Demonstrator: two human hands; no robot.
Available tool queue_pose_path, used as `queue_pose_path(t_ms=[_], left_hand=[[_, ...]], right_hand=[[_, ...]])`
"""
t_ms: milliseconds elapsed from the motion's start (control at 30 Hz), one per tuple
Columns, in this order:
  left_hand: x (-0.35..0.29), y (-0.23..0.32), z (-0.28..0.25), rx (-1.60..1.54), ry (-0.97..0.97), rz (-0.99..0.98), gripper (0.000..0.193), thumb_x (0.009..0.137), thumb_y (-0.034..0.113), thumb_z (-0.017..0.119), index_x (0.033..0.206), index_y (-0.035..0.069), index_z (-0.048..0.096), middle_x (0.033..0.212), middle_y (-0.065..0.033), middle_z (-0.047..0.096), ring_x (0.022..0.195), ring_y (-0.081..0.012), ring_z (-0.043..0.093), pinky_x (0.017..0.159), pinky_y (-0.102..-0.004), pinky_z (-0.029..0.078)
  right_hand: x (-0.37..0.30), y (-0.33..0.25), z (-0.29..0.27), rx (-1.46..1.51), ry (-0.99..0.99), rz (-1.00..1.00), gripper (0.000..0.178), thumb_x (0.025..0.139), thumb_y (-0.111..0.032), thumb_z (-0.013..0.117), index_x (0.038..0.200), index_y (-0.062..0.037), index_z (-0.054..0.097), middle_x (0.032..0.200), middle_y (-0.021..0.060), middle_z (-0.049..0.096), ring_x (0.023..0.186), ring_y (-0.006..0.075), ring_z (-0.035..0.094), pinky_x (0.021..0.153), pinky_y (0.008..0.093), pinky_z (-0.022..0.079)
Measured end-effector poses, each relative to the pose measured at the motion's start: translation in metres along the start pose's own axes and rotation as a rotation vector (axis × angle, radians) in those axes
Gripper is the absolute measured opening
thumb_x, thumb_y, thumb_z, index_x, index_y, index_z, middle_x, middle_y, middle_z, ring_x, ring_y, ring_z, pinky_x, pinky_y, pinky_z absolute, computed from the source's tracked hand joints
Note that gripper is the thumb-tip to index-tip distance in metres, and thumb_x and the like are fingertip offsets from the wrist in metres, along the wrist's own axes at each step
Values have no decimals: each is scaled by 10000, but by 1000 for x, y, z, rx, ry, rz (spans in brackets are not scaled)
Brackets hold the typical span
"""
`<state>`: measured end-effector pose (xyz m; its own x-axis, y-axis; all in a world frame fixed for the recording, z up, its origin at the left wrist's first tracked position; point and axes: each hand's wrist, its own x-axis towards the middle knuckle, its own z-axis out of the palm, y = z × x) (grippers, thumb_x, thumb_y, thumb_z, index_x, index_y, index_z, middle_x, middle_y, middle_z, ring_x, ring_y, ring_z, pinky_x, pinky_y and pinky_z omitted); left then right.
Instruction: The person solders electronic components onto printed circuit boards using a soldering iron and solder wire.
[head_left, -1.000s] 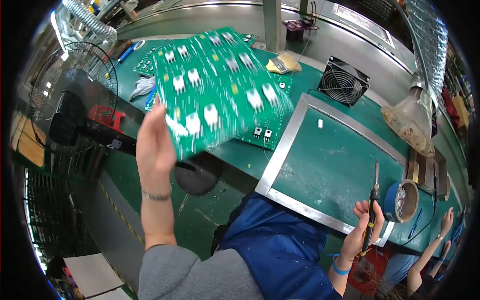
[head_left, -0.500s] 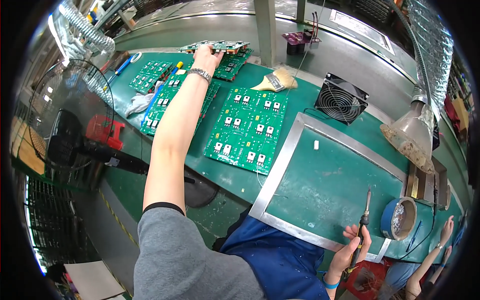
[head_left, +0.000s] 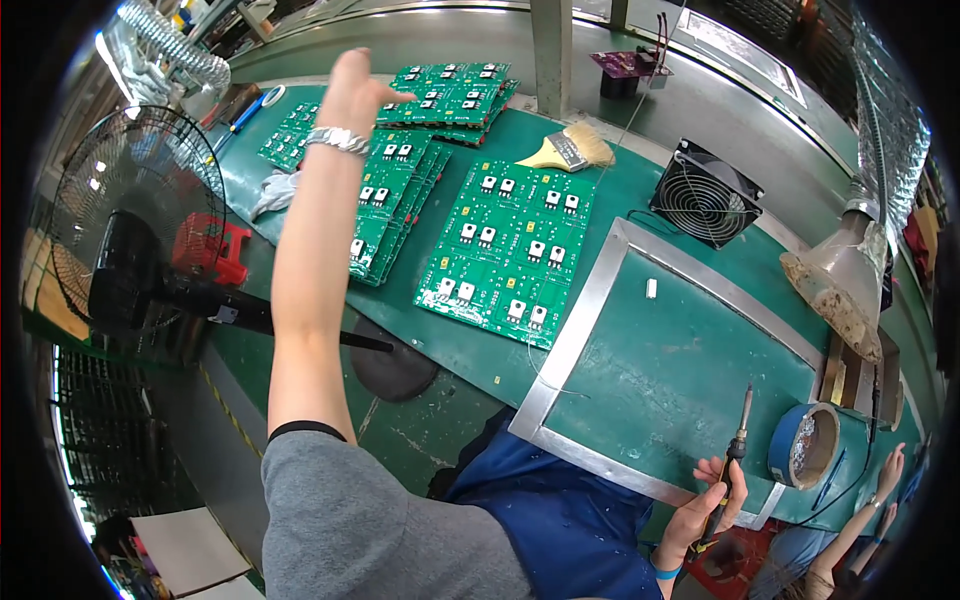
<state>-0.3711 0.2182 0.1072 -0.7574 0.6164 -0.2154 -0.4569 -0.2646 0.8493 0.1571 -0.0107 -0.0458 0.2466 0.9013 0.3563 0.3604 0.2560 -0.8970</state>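
Note:
My left hand [head_left: 353,98] reaches far out at the upper left, its thumb stretched to the right and nothing seen in it; its other fingers are partly foreshortened. Just right of it lies a stack of green circuit boards [head_left: 455,88]. Below the hand, another stack of green circuit boards [head_left: 395,190] is partly covered by my forearm. A single large circuit board [head_left: 505,250] with black components lies flat on the bench. My right hand [head_left: 712,503] is closed around the handle of a soldering iron [head_left: 741,435], tip pointing up, above the lower right of a metal frame [head_left: 580,340].
A wide brush [head_left: 570,150], a black square fan [head_left: 705,195] and a fume funnel [head_left: 840,275] stand along the back. A blue-rimmed round container [head_left: 785,445] sits at right. At left is a black standing fan [head_left: 130,230]. Another person's hands [head_left: 890,475] show at far right.
The board my left hand held now lies on the back stack, and that hand has let go and moved left. My right hand still holds the soldering iron. The view has shifted slightly.

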Motion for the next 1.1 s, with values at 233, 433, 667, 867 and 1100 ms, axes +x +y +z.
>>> queue_pose_path(t_ms=[233, 433, 667, 867, 1100], left_hand=[[68, 67, -132, 110, 241, 279, 483, 876, 172, 523, 1297, 21, 341, 1369, -196, 249, 1330, -373, 145, 1022, -592, 249], [149, 58, -239, 239, 241, 244, 276, 834, 91, 504, 1079, -36, 507, 943, -151, 598, 764, -293, 629, 630, -457, 532], [210, 54, -288, 526, 232, 173, 237, 811, -45, 359, 1004, -55, 497, 883, -183, 614, 703, -313, 650, 548, -468, 551], [204, 73, -279, 330, 346, 79, 201, 855, 35, 392, 1006, -4, 518, 985, -156, 608, 877, -289, 597, 720, -432, 501], [228, 101, -258, 74, 147, -18, 190, 887, 28, 360, 1005, 7, 507, 1065, -157, 597, 979, -314, 567, 876, -482, 453]], right_hand=[[-1, 0, 1, -93, 8, 3, 328, 939, -152, 361, 1189, 36, 458, 1006, 181, 580, 817, 217, 594, 703, 315, 487], [-1, -5, 6, -152, -3, 30, 346, 957, -177, 337, 1200, 32, 469, 1023, 151, 571, 862, 197, 582, 737, 301, 463], [-1, -10, 12, -245, 18, 55, 360, 957, -183, 331, 1211, 35, 463, 1018, 151, 576, 864, 199, 580, 741, 300, 454], [-2, -6, 12, -247, 14, 30, 356, 959, -181, 340, 1211, 37, 463, 1017, 151, 579, 862, 199, 581, 745, 300, 454], [-1, -10, 13, -161, 31, 44, 318, 916, -116, 375, 1144, 61, 507, 960, 176, 611, 811, 218, 603, 712, 312, 486]])
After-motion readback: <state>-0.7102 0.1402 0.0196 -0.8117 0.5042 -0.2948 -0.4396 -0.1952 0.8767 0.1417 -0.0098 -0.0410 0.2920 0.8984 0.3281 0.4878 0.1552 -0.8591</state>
